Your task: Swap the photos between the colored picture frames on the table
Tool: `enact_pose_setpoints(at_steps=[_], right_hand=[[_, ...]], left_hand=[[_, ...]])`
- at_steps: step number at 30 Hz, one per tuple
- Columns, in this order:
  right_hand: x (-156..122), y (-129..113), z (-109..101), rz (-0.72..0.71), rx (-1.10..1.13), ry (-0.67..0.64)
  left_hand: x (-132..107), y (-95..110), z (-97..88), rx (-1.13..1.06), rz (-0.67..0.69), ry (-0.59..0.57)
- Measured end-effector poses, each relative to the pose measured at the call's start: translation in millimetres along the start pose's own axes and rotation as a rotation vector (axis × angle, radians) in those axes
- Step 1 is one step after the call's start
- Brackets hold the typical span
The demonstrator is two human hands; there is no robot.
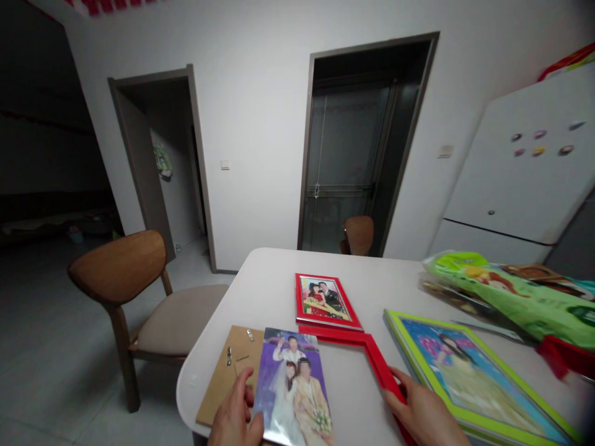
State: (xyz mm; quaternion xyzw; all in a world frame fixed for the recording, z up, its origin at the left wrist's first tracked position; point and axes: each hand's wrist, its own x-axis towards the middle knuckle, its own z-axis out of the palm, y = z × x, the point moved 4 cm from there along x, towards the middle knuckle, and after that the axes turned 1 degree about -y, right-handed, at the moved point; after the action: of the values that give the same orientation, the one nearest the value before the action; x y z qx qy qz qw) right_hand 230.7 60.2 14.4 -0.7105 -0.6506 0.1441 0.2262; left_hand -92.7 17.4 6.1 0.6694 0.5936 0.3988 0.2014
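In hands (pixel 235 412): one photo (pixel 294 393), one frame (pixel 380 364).

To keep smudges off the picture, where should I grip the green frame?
On the green frame, probably the left border's farther half, coming from the left: its straight outer side shows there, clear of the right hand, while the bag lies beyond the far edge.

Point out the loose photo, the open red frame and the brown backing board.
Loose photo (pixel 294 391): head view, middle of the print.
Open red frame (pixel 378 362): head view, right bar.
Brown backing board (pixel 221 378): head view, uncovered left part.
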Motion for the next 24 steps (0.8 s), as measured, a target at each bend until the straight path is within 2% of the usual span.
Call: enact_pose_setpoints(at_steps=[5,8,10,14,16,18,21,24], right_hand=[[-7.2,-8.4,-8.7,-0.083,-0.071,0.108],[-16.6,-28.0,-12.9,-0.156,0.075,0.147],[-21.4,-43.2,-4.1,-0.14,0.26,0.068],[-21.3,-67.8,36.5,0.025,0.665,-0.179],[-17.1,-76.4,54.0,0.09,0.788,-0.255],[-13.7,-85.5,62.6,0.138,0.882,-0.345],[-15.0,-106.9,53.4,0.157,1.086,-0.452],[-21.4,-130.9,29.5,0.106,1.314,-0.415]], left_hand=[[-3.3,14.6,-3.9,0.191,0.23,-0.043],[-7.7,22.5,-1.2,0.242,0.343,-0.029],[-11.0,26.1,4.0,0.271,0.412,-0.032],[-14.4,27.6,23.1,0.319,0.509,-0.134],[-14.2,25.8,34.6,0.336,0.531,-0.182],[-13.2,24.7,45.2,0.346,0.556,-0.231],[-9.1,31.8,49.1,0.302,0.568,-0.258],[-0.7,54.5,31.4,0.089,0.514,-0.19]])
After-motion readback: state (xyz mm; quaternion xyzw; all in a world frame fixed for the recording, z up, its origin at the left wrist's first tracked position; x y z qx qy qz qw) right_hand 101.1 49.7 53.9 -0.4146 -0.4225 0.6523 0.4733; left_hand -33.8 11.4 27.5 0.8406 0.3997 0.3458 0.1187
